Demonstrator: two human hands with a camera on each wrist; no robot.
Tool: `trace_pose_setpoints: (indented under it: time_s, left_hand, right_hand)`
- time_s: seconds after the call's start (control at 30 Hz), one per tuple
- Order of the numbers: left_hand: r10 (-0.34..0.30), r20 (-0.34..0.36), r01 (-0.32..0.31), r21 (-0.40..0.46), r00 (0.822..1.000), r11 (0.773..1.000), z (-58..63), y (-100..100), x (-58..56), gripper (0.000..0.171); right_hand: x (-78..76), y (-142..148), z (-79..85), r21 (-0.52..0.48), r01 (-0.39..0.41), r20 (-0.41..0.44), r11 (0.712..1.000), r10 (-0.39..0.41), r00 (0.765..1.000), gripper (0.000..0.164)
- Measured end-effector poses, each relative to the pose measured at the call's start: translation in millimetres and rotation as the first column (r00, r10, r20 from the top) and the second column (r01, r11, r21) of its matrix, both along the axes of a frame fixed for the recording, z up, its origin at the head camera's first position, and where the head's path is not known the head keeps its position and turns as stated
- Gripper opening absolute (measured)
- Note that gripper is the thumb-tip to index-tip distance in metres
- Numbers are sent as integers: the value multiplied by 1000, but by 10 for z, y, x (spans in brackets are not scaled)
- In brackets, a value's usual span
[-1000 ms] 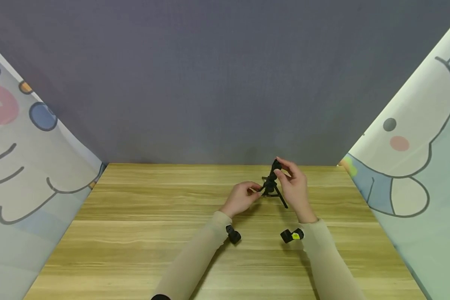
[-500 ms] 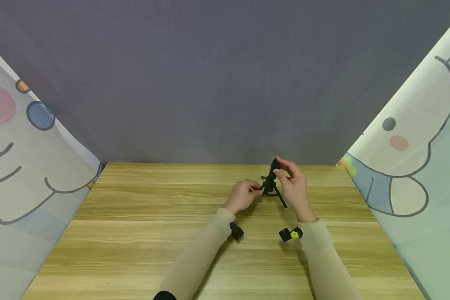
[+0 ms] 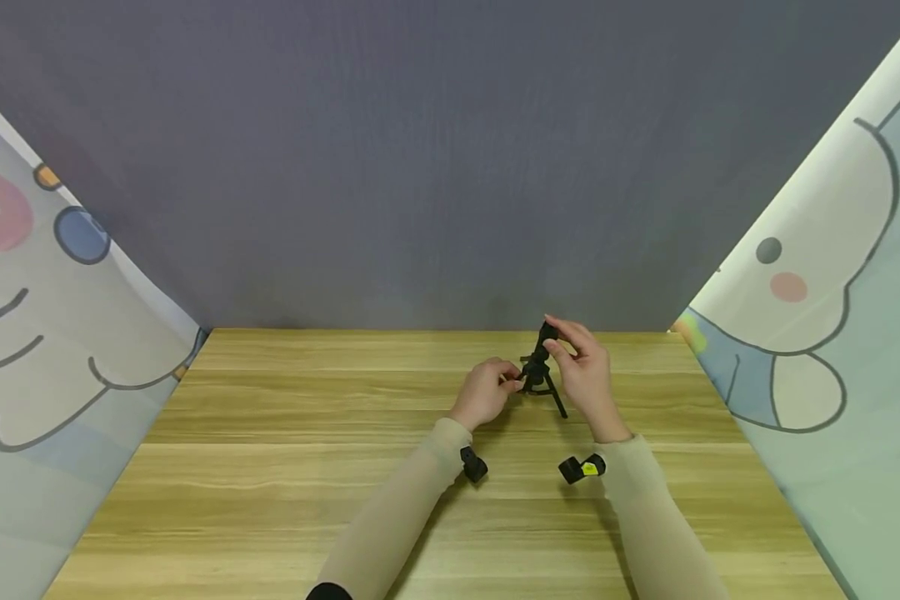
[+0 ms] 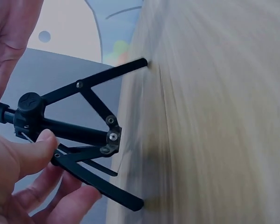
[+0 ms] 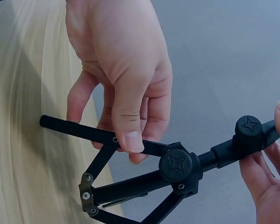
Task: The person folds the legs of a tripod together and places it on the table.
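Observation:
A small black tripod [image 3: 537, 372] stands near the table's back edge, right of the middle, its legs spread and its column leaning slightly right in the head view. My left hand [image 3: 483, 393] pinches one leg [image 5: 77, 128] between thumb and fingers, close to the joint with its brace. With thumb and fingertips, my right hand [image 3: 588, 379] holds the upper column [image 3: 545, 337]. Two round knobs show in the right wrist view: a lower knob [image 5: 178, 164] at the leg collar and an upper knob [image 5: 248, 129] beside the right hand. Leg tips sit at the tabletop.
The wood-grain table [image 3: 285, 467] ends at a grey backdrop [image 3: 420, 208]. Cartoon-printed sheets flank it, a left sheet [image 3: 60, 333] and a right sheet [image 3: 810, 325]. A small black camera rides on the left wrist [image 3: 474, 465] and another on the right wrist [image 3: 581, 469].
The tripod and my right hand have shifted slightly left. My left hand has come a little right and stays at the leg. The head view has moved slightly too.

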State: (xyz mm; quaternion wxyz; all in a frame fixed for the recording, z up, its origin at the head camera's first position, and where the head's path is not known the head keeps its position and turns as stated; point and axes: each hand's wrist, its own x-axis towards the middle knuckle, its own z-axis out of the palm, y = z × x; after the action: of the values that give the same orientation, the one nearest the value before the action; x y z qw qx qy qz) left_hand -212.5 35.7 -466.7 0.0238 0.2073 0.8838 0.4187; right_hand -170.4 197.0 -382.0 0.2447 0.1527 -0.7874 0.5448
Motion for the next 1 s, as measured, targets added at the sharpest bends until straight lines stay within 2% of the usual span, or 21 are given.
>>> trace_pose_setpoints:
  time_s: [0.23,0.6,0.87,1.0]
  left_hand:
    - [9,-12,-8,54,1000,998,-41,-11,8,18]
    - [0,37,-7,193,999,981,-129,-15,-7,18]
    - [-21,35,9,300,999,954,-207,-15,-13,18]
    - [-33,77,2,370,997,929,-236,-9,-13,19]
  right_hand:
    - [-11,3,-6,-32,-26,13,999,27,1000,33]
    - [-13,7,-15,-48,-37,46,998,39,998,32]
    - [-18,5,-40,-82,-69,49,994,73,996,32]
    - [-9,-17,-32,-73,-65,33,995,67,997,32]
